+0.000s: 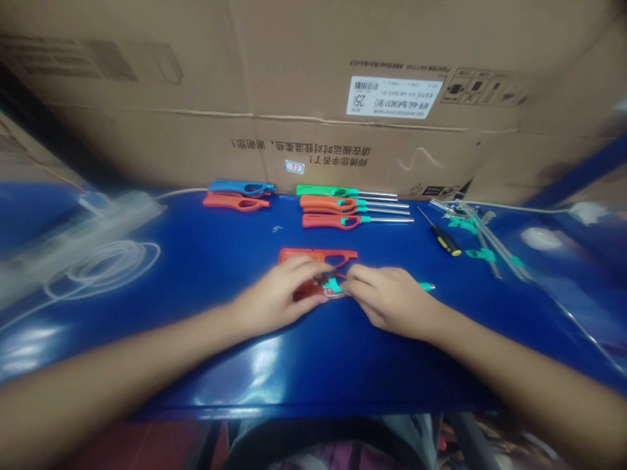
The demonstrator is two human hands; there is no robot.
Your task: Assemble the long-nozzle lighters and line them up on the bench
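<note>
1. Our left hand has thumb and fingers closed around the red lighter half on the blue table, in front of us.
2. Our right hand bunches its fingertips together at the teal part there; we cannot tell exactly what they pinch.
3. Just beyond our left hand we see another red case piece.
4. Farther back lie lighters with metal tubes; a screwdriver rests to their right.
</note>
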